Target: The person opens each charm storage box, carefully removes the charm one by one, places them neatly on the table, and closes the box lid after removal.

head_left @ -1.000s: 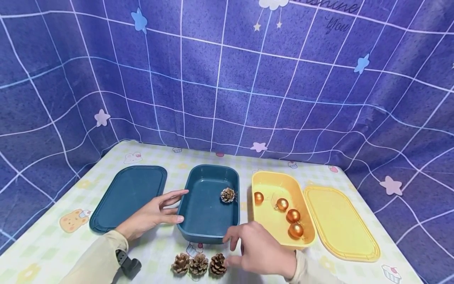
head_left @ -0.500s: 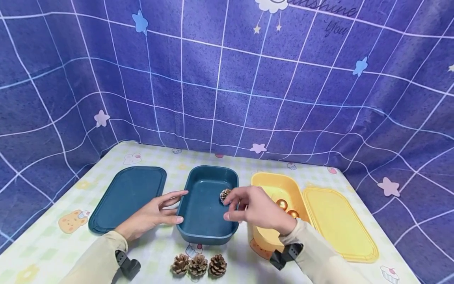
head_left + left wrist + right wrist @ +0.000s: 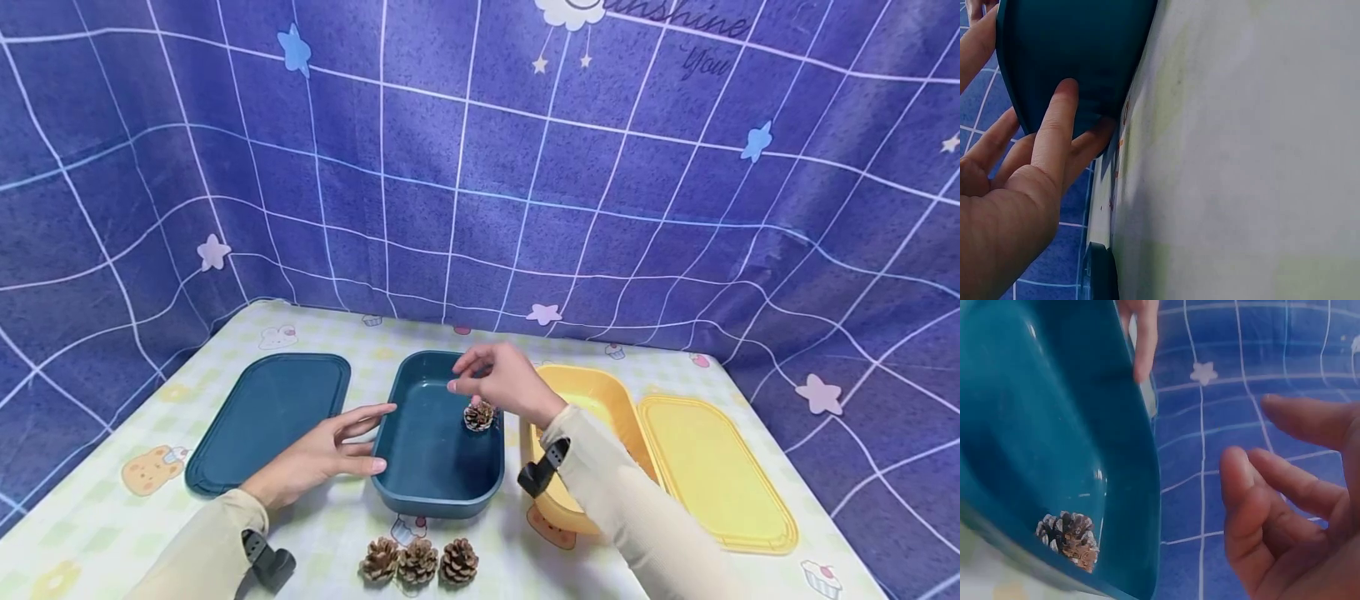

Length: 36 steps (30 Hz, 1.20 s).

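Note:
My left hand touches the left side of the dark teal box with its fingers extended. The left wrist view shows those fingers against the box's outer wall. Over the far right part of the box is my right hand, its fingers loosely bent and holding nothing. A pine cone lies inside the box near its right wall, just below the right hand in the head view. In the right wrist view, the same pine cone sits apart from the fingers. Three more pine cones stand in a row in front of the box.
A teal lid lies left of the box. To the right stands a yellow box, partly hidden by my right arm, with a yellow lid beyond it. A patterned cloth covers the table; a blue grid curtain hangs behind.
My right hand has moved from beside the front row of pine cones up and over the teal box, to its far right part. The left hand has stayed at the box's left side.

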Available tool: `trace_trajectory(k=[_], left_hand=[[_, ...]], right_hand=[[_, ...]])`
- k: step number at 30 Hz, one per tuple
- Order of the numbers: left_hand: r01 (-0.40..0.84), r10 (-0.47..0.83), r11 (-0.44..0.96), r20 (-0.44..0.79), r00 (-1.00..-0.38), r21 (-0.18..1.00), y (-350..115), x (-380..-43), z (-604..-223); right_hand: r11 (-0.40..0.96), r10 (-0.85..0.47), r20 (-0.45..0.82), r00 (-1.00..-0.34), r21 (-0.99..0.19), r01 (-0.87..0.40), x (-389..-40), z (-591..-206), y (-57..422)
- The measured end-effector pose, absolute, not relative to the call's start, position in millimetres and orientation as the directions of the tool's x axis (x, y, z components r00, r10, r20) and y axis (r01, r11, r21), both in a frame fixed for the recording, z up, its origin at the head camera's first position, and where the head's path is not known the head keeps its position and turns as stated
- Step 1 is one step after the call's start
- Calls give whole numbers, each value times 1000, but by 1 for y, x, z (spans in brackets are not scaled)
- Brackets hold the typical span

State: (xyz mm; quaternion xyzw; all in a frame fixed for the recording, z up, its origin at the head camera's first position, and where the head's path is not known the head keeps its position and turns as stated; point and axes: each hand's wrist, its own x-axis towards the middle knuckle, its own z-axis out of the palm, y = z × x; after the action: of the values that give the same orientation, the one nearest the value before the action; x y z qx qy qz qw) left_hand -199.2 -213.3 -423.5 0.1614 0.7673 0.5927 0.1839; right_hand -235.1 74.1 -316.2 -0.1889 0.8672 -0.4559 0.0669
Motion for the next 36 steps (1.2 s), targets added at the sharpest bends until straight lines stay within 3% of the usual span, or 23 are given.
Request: trace_trajectory(k=[8,23,30,36], left_hand=[[24,467,244,-96,-879,969,-213,-199,-422],[19,459,240,-96,-883,971,-216,-200,-425],[28,471,235,-89,-878,972,-215,-200,-424],[29,468,240,-90,-879,970,-215,-200,-424]], right_hand=[[641,-266,1,-964,-747,-177,-261,-327,66],[941,-219,-128,-967,-291,-174,-273,-340,52],[979,-195,-164,-967,-96,-181,-275,-348,46],[978,-209,-133,-969,-26,-208,-274,-352,46]])
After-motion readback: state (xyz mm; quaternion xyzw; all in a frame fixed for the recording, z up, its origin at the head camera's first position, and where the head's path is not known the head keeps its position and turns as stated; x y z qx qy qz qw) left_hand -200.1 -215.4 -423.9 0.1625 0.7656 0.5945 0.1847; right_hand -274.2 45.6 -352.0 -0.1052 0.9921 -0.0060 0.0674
